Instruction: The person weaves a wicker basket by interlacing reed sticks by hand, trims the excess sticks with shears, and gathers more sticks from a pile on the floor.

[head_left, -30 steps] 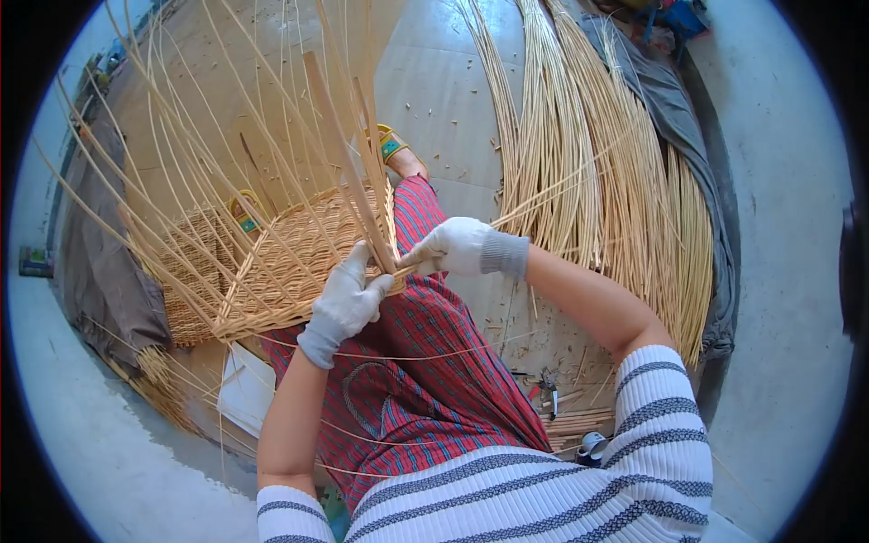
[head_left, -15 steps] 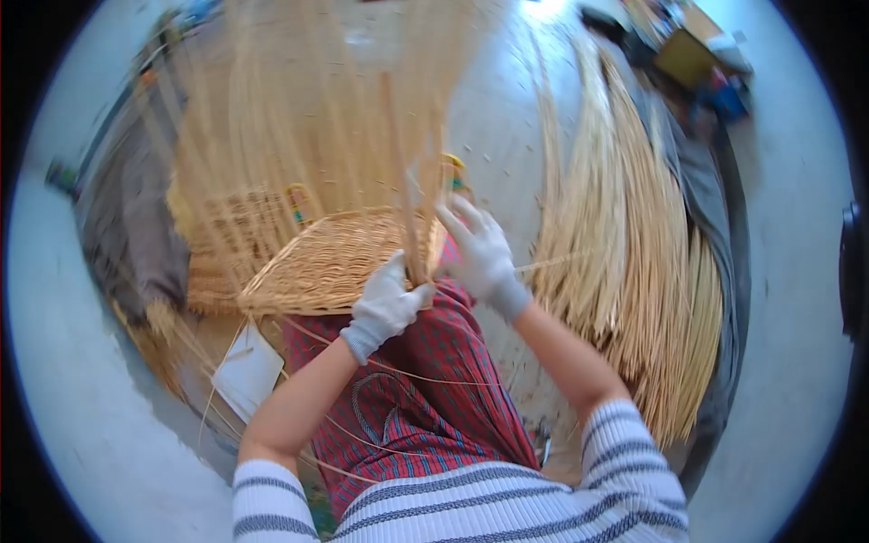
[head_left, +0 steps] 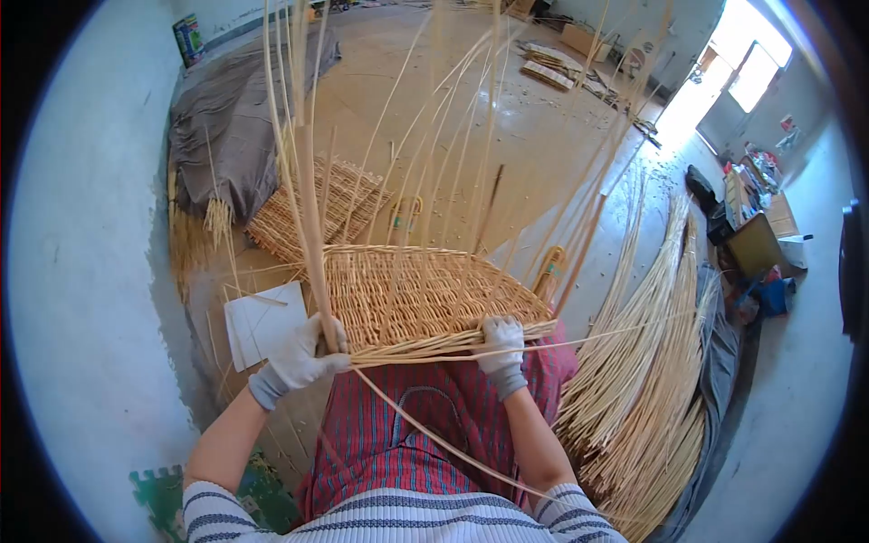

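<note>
A woven wicker panel [head_left: 416, 294] with tall upright rods rests across my lap. My left hand [head_left: 308, 355], in a whitish glove, is closed round the panel's left corner, at the foot of a thick upright stake [head_left: 312, 226]. At the right part of the near edge, my gloved right hand [head_left: 502, 344] has its fingers wrapped over the woven rim. A long thin strand [head_left: 453, 445] hangs from the left corner down toward my right forearm, and another strand runs out past my right hand to the right.
Long loose rods [head_left: 634, 380] lie in a large bundle on the right. More woven panels [head_left: 308, 213] are on the floor ahead left, near a grey cloth [head_left: 231, 118]. A white board [head_left: 265, 321] lies beside my left hand. Boxes and bags stand at the far right.
The panel has turned, its near edge now running across my lap. My left hand has moved left to a corner; my right hand, open before, has come down onto the rim. The view has shifted.
</note>
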`<state>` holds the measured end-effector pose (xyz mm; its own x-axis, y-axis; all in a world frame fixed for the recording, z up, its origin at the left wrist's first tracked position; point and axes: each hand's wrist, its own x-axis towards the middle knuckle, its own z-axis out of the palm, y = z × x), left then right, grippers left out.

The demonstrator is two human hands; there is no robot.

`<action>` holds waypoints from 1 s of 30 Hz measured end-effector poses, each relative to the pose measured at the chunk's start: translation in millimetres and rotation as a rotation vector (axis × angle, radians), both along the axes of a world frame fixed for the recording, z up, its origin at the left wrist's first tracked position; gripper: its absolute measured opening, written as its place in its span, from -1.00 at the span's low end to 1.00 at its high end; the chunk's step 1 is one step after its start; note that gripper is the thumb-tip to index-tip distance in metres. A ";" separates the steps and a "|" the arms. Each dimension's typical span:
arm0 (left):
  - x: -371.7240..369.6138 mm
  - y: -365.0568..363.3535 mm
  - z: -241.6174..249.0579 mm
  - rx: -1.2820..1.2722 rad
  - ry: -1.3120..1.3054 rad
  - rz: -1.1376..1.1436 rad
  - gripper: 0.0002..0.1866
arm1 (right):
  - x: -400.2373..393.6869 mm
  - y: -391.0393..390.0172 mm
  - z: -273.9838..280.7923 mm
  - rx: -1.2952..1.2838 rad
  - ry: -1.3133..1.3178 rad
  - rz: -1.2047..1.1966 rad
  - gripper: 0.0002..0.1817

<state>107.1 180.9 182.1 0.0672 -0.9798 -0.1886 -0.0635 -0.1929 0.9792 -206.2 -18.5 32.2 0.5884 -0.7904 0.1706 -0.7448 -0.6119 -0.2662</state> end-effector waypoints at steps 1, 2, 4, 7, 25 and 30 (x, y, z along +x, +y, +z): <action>7.7 -2.2 -15.1 -0.031 -0.016 0.028 -0.65 | -5.5 11.7 5.4 -0.106 -0.047 -0.016 -0.55; 17.6 -6.0 -31.0 -0.059 -0.035 0.054 -0.63 | -6.9 22.9 12.6 -0.210 -0.096 -0.034 -0.59; 38.0 -33.3 -56.2 -0.015 -0.098 -0.034 -0.61 | -4.1 33.7 23.4 -0.142 0.063 -0.174 -0.60; 42.6 -71.6 -88.8 0.040 0.029 0.002 -0.62 | -10.2 28.9 14.2 -0.191 0.006 -0.211 -0.48; 44.8 -112.1 -130.9 0.122 0.099 -0.001 -0.66 | 88.4 71.4 64.1 -0.145 -0.325 0.025 -0.80; 37.5 -116.0 -102.8 0.193 0.099 -0.056 -0.67 | 130.8 37.1 55.0 0.353 -1.050 -0.374 -0.61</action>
<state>144.6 64.9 79.3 -0.0143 -0.9266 -0.3759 0.0156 -0.3761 0.9265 -75.4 18.6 87.2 0.0095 -0.9852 0.1710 -0.1755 -0.1700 -0.9697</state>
